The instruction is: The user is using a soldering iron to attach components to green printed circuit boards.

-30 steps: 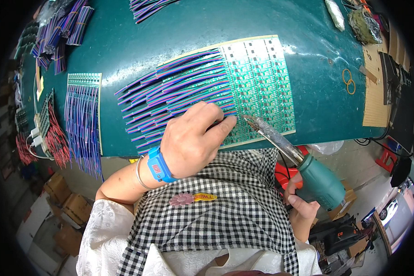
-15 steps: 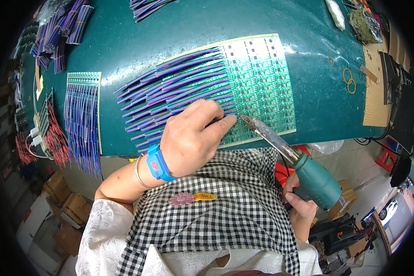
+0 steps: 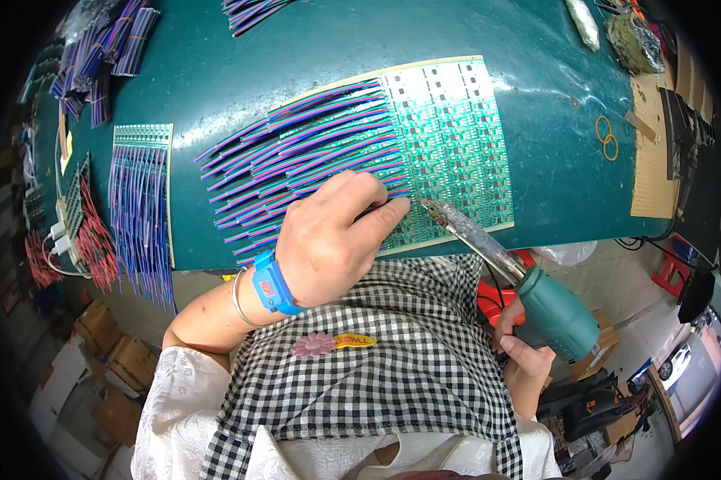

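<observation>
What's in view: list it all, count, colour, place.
Table: one, dark green, centre
Circuit panel: one, green, mid-table
Wires: many, blue-red, panel's left part
Soldering iron: one, green-handled, right of centre
Smaller wired panel: one, green, table's left
Red-wired panel: one, green, far left
Wire bundles: several, blue-purple, toward top
Rings: two, tan, table's right
Boxes: several, brown, lower left
Rim clutter: too small to tell
Apron: one, black-and-white, lower centre
Watch: one, blue, left wrist
Bracelet: one, silver, left wrist
Left hand: one, bare, at wire ends
Right hand: one, bare, on iron's handle
</observation>
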Available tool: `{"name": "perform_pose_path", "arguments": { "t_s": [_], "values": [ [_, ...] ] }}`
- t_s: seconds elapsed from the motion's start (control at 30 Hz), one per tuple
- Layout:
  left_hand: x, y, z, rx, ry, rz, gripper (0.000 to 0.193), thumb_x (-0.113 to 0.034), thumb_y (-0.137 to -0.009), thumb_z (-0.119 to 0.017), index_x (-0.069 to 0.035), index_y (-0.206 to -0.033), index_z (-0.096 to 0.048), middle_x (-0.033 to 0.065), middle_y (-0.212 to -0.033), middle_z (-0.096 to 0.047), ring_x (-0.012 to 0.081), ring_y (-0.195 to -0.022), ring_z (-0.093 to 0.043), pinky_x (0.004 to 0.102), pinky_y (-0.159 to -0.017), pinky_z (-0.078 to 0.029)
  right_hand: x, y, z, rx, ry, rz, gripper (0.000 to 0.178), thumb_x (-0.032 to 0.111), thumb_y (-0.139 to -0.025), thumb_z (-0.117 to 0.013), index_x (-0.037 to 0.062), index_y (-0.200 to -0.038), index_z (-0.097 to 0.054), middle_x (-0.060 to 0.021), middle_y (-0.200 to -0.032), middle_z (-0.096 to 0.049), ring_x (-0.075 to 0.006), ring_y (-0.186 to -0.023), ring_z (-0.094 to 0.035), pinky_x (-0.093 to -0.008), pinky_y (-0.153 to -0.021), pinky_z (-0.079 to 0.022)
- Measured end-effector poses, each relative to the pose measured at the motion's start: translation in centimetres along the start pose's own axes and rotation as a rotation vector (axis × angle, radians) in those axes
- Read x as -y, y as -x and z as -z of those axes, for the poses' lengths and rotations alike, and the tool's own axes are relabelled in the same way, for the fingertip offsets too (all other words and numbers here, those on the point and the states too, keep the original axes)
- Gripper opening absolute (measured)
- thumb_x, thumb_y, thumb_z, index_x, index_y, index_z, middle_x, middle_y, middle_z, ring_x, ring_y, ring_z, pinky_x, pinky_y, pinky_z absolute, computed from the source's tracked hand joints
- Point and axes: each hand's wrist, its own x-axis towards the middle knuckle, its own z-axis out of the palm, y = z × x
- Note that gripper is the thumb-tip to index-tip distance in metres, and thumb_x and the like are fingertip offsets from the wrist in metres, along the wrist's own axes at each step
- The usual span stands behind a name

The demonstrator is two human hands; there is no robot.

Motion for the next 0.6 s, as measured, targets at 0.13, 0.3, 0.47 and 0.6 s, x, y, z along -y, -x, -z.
{"name": "perform_pose_path", "arguments": {
  "t_s": [0.13,0.3,0.47,0.6],
  "values": [
    [0.04,-0.04,0.15,0.004,0.009,0.014,0.036,0.01,-0.062,-0.069,-0.002,-0.096,-0.074,0.0082,-0.083,-0.06,0.0234,-0.07,-0.061,0.0339,-0.058,-0.05,0.4,-0.76,0.13,0.085,0.039,0.028,0.057,0.005,-0.066,-0.073,-0.0132,-0.115,-0.048,-0.0097,-0.066,-0.053,-0.0171,-0.05,-0.052,-0.0275,-0.046,-0.045],
    [0.26,0.0,0.08,0.001,0.039,0.013,0.035,0.008,-0.063,-0.069,-0.002,-0.097,-0.073,0.0081,-0.083,-0.059,0.0239,-0.072,-0.061,0.0344,-0.059,-0.051,0.34,-0.83,0.29,0.104,0.043,0.005,0.039,0.004,-0.067,-0.073,-0.008,-0.098,-0.052,-0.0097,-0.067,-0.053,-0.0172,-0.05,-0.052,-0.0277,-0.046,-0.045],
    [0.21,-0.02,0.18,0.001,0.041,0.019,0.037,0.01,-0.063,-0.069,-0.002,-0.097,-0.074,0.0084,-0.083,-0.061,0.0238,-0.071,-0.062,0.0336,-0.059,-0.051,0.49,-1.08,0.55,0.16,0.058,0.013,0.043,0.001,-0.069,-0.071,-0.0072,-0.108,-0.056,-0.0071,-0.069,-0.058,-0.0156,-0.057,-0.051,-0.029,-0.053,-0.042],
    [0.21,0.0,0.18,0.011,0.031,0.009,0.034,0.008,-0.064,-0.069,-0.002,-0.097,-0.073,0.008,-0.084,-0.06,0.024,-0.072,-0.061,0.0344,-0.059,-0.051,0.18,-0.87,-0.07,0.106,0.008,0.042,0.043,0.0,-0.067,-0.071,-0.0085,-0.108,-0.058,-0.0067,-0.068,-0.058,-0.0155,-0.056,-0.05,-0.0292,-0.052,-0.04]
  ]
}}
